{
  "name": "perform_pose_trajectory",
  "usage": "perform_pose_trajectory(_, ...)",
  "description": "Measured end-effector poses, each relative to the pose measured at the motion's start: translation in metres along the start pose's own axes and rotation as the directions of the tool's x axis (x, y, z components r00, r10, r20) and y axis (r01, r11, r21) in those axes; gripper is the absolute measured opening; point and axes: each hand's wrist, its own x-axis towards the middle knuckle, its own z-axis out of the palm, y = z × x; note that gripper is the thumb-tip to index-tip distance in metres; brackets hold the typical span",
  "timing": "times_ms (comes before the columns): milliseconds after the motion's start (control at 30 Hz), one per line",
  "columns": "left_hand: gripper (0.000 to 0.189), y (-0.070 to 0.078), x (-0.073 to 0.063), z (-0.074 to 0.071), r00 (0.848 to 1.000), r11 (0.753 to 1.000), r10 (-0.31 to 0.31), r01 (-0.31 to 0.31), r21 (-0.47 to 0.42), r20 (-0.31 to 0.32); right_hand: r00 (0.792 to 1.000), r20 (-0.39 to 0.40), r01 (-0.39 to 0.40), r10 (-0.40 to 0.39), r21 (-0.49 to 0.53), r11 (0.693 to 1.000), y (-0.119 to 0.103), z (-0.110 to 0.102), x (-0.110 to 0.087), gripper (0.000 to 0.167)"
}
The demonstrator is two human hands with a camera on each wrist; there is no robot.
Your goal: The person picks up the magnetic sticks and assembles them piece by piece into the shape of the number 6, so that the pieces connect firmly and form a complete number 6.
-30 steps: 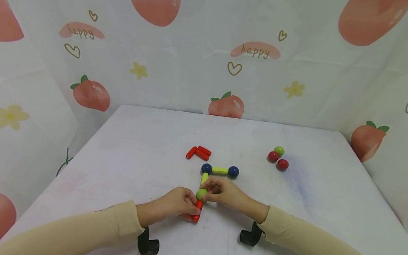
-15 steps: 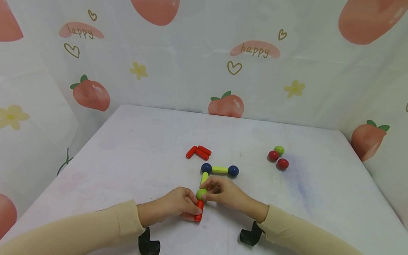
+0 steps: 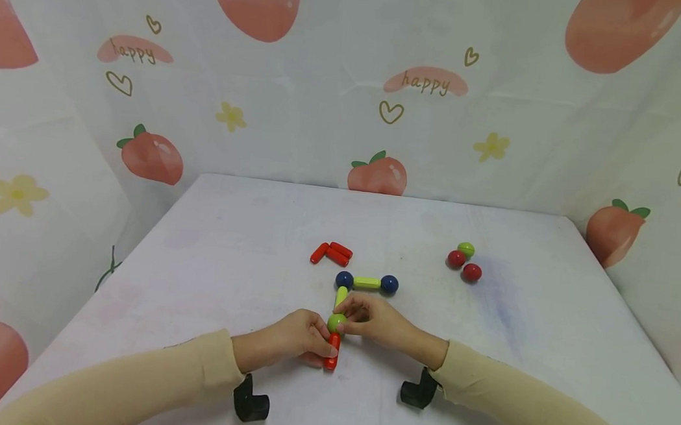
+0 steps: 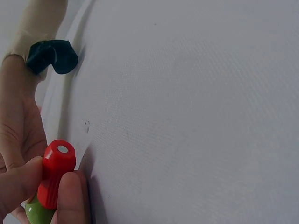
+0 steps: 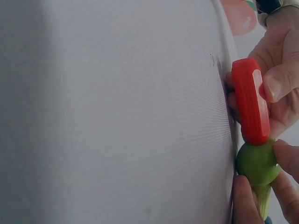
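Observation:
My left hand point(image 3: 298, 337) pinches a red magnetic rod point(image 5: 251, 101) between thumb and fingers; a round metallic spot shows on its free end in the left wrist view. The rod's far end meets a green ball point(image 5: 258, 163), which my right hand point(image 3: 383, 324) holds between thumb and fingers. Beyond the ball runs a yellow-green rod point(image 3: 342, 295), partly hidden by the right fingers. It leads to a dark blue ball point(image 3: 345, 280), from which another yellow-green rod point(image 3: 367, 283) reaches right to a second dark blue ball point(image 3: 389, 284).
Three loose red rods point(image 3: 338, 256) lie behind the joined pieces. Farther right on the white table point(image 3: 245, 233) are two red balls point(image 3: 472, 272) and a green ball point(image 3: 466, 249). Black wrist-camera mounts point(image 3: 251, 402) hang below both cuffs. A patterned cloth stands behind.
The red rod in my left hand has swung slightly right at its near end, more in line with the green ball. My right hand stays in place.

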Motion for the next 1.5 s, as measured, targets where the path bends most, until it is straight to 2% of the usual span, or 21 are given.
perform_pose_trajectory(200,0.023,0.001,0.001,-0.001,1.0,1.0,-0.012,0.012,0.009,0.007,1.0,-0.004,-0.01,0.01,-0.01,1.0,-0.001,0.001,0.001,0.025)
perform_pose_trajectory(467,0.022,-0.001,0.004,-0.003,0.999,1.0,0.005,-0.004,-0.006,0.035,1.0,0.004,-0.017,0.017,-0.011,1.0,-0.002,0.0,0.0,0.026)
perform_pose_trajectory(800,0.022,-0.002,0.007,-0.002,0.999,1.0,-0.004,0.004,-0.014,0.037,0.998,0.063,-0.007,0.011,-0.064,0.998,-0.01,-0.013,-0.006,0.031)
perform_pose_trajectory(1033,0.022,-0.001,0.005,-0.002,1.0,1.0,-0.014,0.014,-0.004,0.026,0.999,0.001,-0.034,0.035,-0.102,0.994,-0.024,-0.037,-0.018,0.032)
perform_pose_trajectory(1233,0.022,-0.001,0.006,-0.002,0.999,0.999,-0.029,0.03,-0.013,0.02,0.997,-0.074,-0.02,0.012,-0.111,0.994,-0.031,-0.067,-0.031,0.034)
perform_pose_trajectory(1500,0.023,-0.001,0.006,-0.002,0.999,1.0,-0.029,0.029,-0.002,0.024,0.973,-0.223,0.033,-0.056,-0.107,0.994,-0.034,-0.108,-0.057,0.036)
